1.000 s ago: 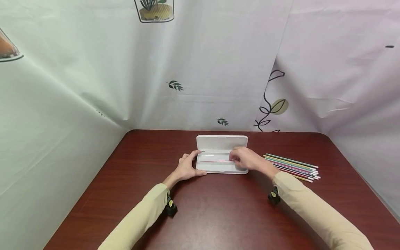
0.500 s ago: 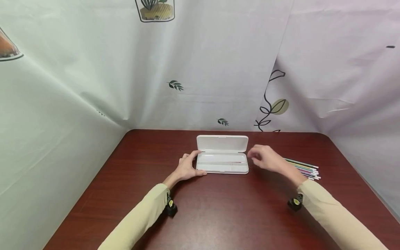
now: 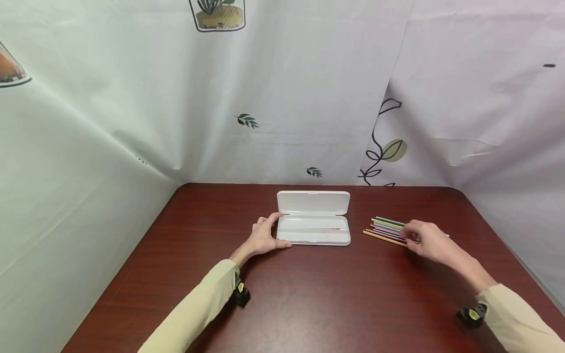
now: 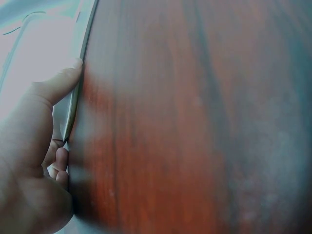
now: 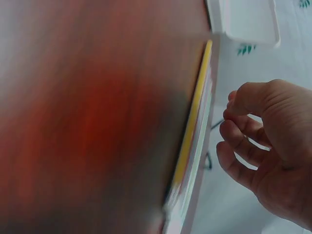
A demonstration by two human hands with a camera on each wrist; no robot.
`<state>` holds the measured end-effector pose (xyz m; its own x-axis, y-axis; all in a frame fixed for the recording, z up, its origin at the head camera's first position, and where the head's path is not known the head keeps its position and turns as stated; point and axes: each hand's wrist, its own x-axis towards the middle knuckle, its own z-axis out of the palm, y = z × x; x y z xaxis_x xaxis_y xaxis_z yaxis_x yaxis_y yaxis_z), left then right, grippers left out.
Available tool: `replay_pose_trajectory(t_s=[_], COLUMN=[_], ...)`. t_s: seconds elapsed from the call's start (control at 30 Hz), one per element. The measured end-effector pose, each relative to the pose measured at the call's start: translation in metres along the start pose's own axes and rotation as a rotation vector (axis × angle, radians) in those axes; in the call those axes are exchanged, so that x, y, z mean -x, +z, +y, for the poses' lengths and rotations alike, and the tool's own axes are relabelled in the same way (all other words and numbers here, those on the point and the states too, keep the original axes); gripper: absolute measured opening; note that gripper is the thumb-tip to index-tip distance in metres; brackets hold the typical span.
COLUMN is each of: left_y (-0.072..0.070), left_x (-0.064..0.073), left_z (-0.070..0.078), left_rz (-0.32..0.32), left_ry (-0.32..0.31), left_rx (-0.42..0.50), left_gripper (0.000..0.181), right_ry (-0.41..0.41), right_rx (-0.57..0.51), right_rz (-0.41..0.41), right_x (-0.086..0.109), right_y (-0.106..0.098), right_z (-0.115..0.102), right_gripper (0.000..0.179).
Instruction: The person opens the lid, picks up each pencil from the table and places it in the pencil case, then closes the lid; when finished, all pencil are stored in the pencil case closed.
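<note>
Two hands were at work in the head view. The left hand [image 3: 264,236] braced the left end of an open, white plastic pencil case [image 3: 313,202], thumb on the front edge, index finger at the back corner. The right hand [image 3: 425,240] sat over a loose bunch of slim, multicoloured pencils [image 3: 388,228] lying on the glossy red-brown wooden tabletop [image 3: 282,299], right of the case.

Left wrist cam: thumb pressed along the case's rim, other fingers half hidden.

Right wrist cam: fingers loosely bent, thumb near the index, nothing held that I could see. The pencils looked light, stiff and smooth, probably easy to roll; mid-shaft seemed the best spot to pinch one.
</note>
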<state>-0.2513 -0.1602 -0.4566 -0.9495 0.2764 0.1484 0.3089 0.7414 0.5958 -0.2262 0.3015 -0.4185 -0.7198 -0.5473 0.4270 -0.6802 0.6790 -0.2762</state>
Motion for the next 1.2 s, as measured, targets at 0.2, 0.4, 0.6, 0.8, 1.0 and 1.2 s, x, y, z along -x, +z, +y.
replay_pose_trajectory(t_s=[0.2, 0.4, 0.6, 0.8, 1.0, 1.2], left_y=[0.0, 0.0, 0.001, 0.002, 0.002, 0.002], left_x=[0.001, 0.0, 0.0, 0.0, 0.0, 0.0], left_z=[0.0, -0.001, -0.002, -0.001, 0.0, -0.001], left_rz=[0.003, -0.009, 0.009, 0.0, 0.008, 0.009], left_ry=[0.006, -0.005, 0.008, -0.013, -0.021, -0.025], left_rx=[0.0, -0.003, 0.0, 0.001, 0.007, 0.012], left_gripper=[0.089, 0.089, 0.089, 0.089, 0.088, 0.088], right_ry=[0.092, 0.149, 0.165, 0.162, 0.148, 0.145], right_rx=[0.038, 0.054, 0.058, 0.072, 0.088, 0.111], right_rz=[-0.005, 0.006, 0.001, 0.021, 0.011, 0.009], right_x=[0.029, 0.046, 0.052, 0.054, 0.055, 0.054], right_y=[-0.009, -0.01, -0.011, -0.01, -0.006, -0.003], right_z=[0.009, 0.013, 0.015, 0.015, 0.015, 0.015], right_gripper=[0.029, 0.029, 0.026, 0.028, 0.03, 0.031])
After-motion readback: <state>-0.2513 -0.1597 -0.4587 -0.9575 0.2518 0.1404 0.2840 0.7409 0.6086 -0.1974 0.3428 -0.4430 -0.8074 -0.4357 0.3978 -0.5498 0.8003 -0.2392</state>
